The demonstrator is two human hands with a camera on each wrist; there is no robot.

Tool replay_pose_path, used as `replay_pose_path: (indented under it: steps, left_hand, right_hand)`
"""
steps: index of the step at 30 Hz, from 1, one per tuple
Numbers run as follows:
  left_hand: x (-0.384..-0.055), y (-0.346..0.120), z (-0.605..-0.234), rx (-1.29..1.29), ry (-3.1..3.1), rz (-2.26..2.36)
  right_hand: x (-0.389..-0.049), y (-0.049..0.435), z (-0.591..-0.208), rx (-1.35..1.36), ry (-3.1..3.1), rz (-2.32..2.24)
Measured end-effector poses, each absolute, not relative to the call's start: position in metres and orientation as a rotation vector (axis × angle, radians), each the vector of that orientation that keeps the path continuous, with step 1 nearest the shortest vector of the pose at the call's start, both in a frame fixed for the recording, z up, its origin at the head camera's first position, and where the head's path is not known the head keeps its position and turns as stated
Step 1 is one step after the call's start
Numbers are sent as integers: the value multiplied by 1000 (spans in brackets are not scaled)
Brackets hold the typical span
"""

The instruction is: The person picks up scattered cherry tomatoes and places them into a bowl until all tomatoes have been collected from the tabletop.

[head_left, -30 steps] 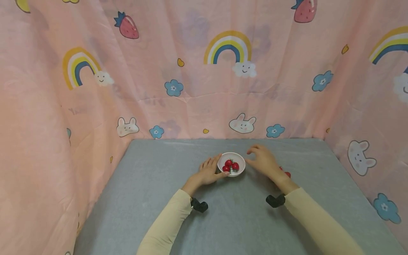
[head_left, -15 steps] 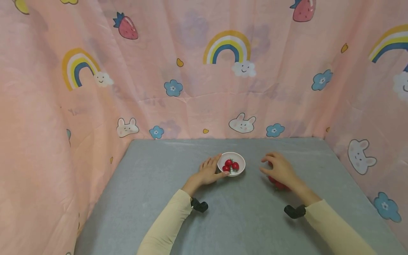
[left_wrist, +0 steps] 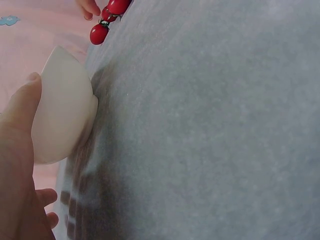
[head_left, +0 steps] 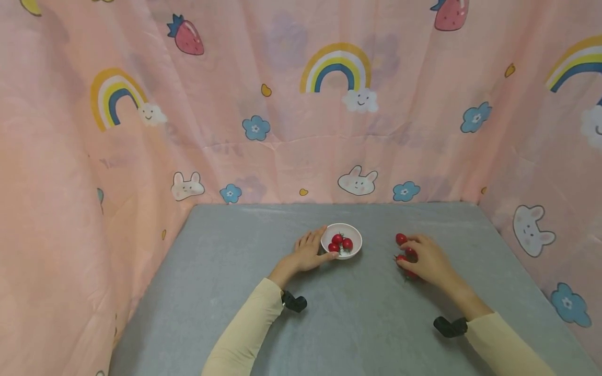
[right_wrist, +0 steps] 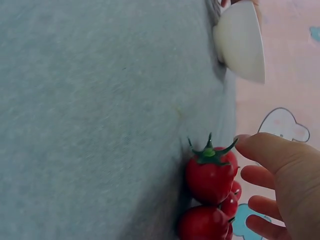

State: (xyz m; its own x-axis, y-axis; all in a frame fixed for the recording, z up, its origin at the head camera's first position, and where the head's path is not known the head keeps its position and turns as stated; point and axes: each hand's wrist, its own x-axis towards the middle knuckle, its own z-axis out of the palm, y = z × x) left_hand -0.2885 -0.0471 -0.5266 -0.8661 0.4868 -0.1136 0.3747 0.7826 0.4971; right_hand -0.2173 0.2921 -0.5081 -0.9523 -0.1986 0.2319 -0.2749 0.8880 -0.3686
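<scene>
Three red cherry tomatoes [head_left: 347,244] with green stalks lie in a small white bowl [head_left: 356,248]. My left hand [head_left: 308,255] rests against the bowl's left side, thumb at the near rim and index finger along the far left rim. In the left wrist view the thumb [left_wrist: 25,102] lies straight against the outer wall. To the right, my right hand [head_left: 425,259] is over several loose cherry tomatoes [head_left: 401,239], partly hiding them. In the right wrist view its thumb tip is right beside the green leaves of the nearest tomato [right_wrist: 209,180], fingers spread behind the cluster.
A grey cloth-covered table [head_left: 348,318] lies under everything. Pink printed curtains [head_left: 282,156] stand along its back and sides. A black wrist camera [head_left: 450,327] sits on the right wrist and another black camera [head_left: 294,302] on the left.
My right hand has moved right and slightly towards me, from beside the bowl to the loose tomatoes. The left hand and the bowl have stayed in place.
</scene>
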Motion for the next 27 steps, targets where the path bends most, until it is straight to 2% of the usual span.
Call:
replay_pose_path:
  steps: [27]
  left_hand:
    - [-288, -49, -525, 666, 2726, 721]
  right_hand:
    - [-214, 295, -518, 313, -2910, 563]
